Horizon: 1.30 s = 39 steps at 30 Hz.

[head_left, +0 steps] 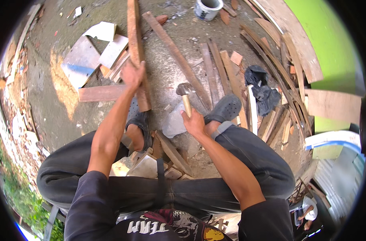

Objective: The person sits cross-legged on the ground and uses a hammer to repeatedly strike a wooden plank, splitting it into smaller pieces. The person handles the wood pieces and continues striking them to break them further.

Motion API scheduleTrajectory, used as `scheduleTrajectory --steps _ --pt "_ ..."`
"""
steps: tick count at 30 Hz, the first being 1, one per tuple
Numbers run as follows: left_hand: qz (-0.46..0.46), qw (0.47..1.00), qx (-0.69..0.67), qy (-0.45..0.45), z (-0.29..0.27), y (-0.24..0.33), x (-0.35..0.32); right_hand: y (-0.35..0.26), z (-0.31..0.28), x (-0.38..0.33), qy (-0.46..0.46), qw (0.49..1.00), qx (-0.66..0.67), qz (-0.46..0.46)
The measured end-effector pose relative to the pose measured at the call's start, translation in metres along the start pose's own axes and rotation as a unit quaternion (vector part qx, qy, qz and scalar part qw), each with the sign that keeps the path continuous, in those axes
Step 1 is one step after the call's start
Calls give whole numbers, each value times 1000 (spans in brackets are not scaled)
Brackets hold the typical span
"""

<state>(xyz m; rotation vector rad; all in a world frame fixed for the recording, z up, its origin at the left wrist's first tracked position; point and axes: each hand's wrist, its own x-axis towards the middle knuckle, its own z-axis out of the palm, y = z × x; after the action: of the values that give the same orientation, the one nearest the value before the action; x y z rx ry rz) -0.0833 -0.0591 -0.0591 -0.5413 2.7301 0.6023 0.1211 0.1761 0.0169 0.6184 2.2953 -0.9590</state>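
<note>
My left hand (132, 74) grips a long reddish wooden plank (135, 40) that runs away from me over the concrete ground. Its near end rests beside my left foot in a dark clog (136, 116). My right hand (193, 122) holds the wooden handle of a hammer (185, 93), whose metal head points up and away, above a flat grey stone (175, 120). My right foot in a dark clog (227, 106) is planted just right of the hammer. I sit with my knees apart.
Loose planks and slats (215, 68) lie scattered ahead and to the right. A white bucket (207, 8) stands far ahead. Flat board offcuts (84, 56) lie left. A dark cloth (261, 90) sits among slats. A green wall (327, 40) rises right. Another person (307, 211) crouches at lower right.
</note>
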Motion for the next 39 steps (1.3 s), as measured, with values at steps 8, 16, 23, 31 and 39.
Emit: scheduleTrajectory --steps 8,16,23,31,39 --pt "62 981 -164 -81 1 -68 31 -17 3 10 -71 986 -98 117" --pt "-14 979 -153 -136 14 -47 2 -42 -17 -2 -94 973 -40 206" --pt "-95 981 -134 -106 7 -39 -7 -35 -29 -15 -74 987 29 138" --pt "-91 964 -229 -100 11 8 -26 -16 -48 -24 -14 987 99 128" --pt "-56 970 -224 -81 27 -4 -25 -5 -31 -34 -26 978 110 173"
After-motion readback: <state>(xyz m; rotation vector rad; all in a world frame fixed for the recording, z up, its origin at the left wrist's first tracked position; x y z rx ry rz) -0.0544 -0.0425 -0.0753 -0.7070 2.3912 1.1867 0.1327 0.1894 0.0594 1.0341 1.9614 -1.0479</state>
